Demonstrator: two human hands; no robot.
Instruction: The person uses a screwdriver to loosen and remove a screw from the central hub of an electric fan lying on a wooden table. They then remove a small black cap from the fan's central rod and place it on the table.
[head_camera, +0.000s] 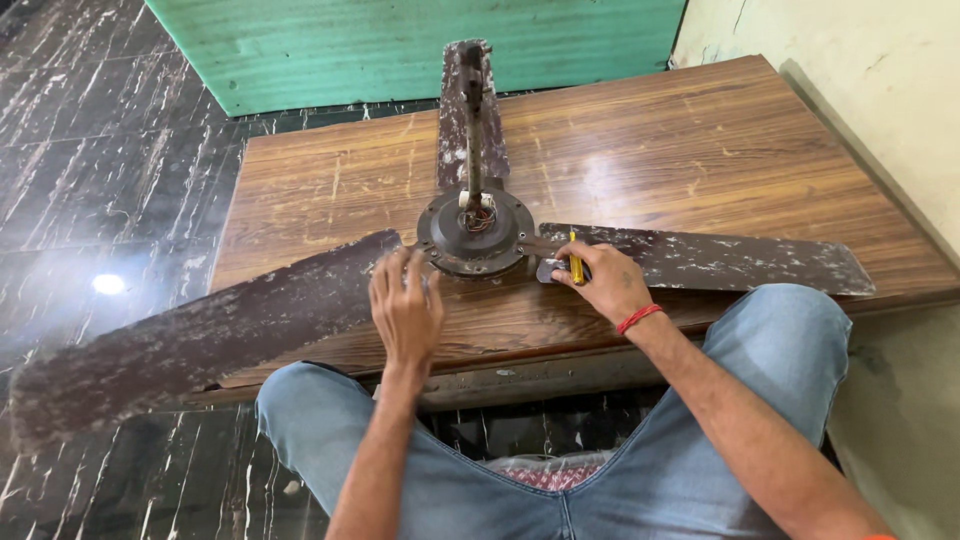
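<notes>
I see an old brown ceiling fan (474, 228) lying on the scratched wooden surface (700, 150), with its round motor hub (476, 232) as my landmark. All three blades are attached to the hub: one blade (470, 110) runs away from me beyond it, one blade (720, 262) reaches to the hub's right, and a long blade (200, 335) hangs off the surface's near edge to the hub's left. The down rod stands up out of the hub's centre, where some wiring shows.

My left hand (405, 312) rests just beside the hub on its near-left side, fingers spread loosely over the root of the left blade, steadying it. My right hand (605, 285) sits just right of the hub, fingers pinching a yellow-handled screwdriver (576, 262) at the bracket where the right blade meets the hub.

By my judgement the work is at an early stage: nothing is off the fan, no loose screws show, and the right blade's fastening is the one under the tool. The other two blade joints look untouched.
</notes>
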